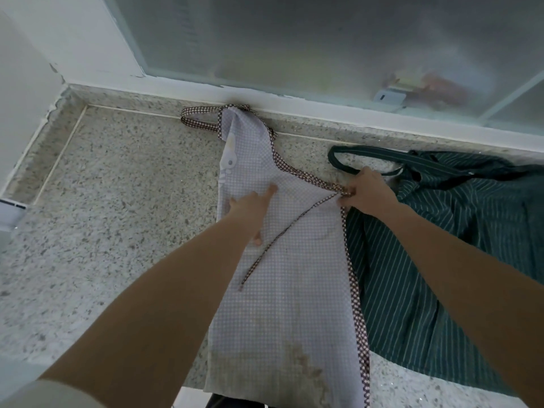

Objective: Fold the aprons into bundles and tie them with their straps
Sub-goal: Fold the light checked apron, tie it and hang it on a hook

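checked apron: left hand presses flat, fingers spread; right hand pinches its strap.

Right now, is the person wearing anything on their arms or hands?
No. Both forearms are bare down to the left hand and the right hand: no gloves, rings, watch or bracelets show. Only a bit of pale fabric, maybe a sleeve, shows at the lower left.

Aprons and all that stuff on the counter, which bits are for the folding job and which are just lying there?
For the job:
- checked apron
- its waist strap
- its neck loop
- green striped apron
- left hand, flat on the checked apron
- right hand, pinching the checked apron's corner

Just there:
- speckled counter
- frosted window
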The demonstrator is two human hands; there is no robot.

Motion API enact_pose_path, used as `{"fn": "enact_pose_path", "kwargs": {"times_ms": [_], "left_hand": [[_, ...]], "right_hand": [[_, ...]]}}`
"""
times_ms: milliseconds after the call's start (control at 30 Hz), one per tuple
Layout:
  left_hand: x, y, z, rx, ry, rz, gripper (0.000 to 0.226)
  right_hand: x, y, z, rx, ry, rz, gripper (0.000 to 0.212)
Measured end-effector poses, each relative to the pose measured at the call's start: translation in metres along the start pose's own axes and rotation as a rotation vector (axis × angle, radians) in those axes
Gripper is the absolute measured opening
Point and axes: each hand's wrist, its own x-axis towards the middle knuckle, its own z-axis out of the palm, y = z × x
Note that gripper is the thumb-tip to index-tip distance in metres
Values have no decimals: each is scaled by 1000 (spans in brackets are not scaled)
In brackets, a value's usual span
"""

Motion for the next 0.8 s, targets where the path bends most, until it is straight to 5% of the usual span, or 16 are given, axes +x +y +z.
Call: {"fn": "enact_pose_path", "kwargs": {"times_ms": [167,267,433,633,800], "left_hand": [[1,5,-4,16,8,-17,126],[2,9,-7,19,-19,-40,127],[0,11,-8,-7,-2,-49,123],[1,12,-5,-8,32,-56,113],[2,14,-7,20,-5,-75,129]], "right_hand": [[-8,18,-11,402,230,154,40],[-11,13,-6,340,200,35,19],[-8,-3,16,60,50,-144,26],[-13,17,-5,-417,119,72,26],[-15,30,-12,-187,184,103,29]]}}
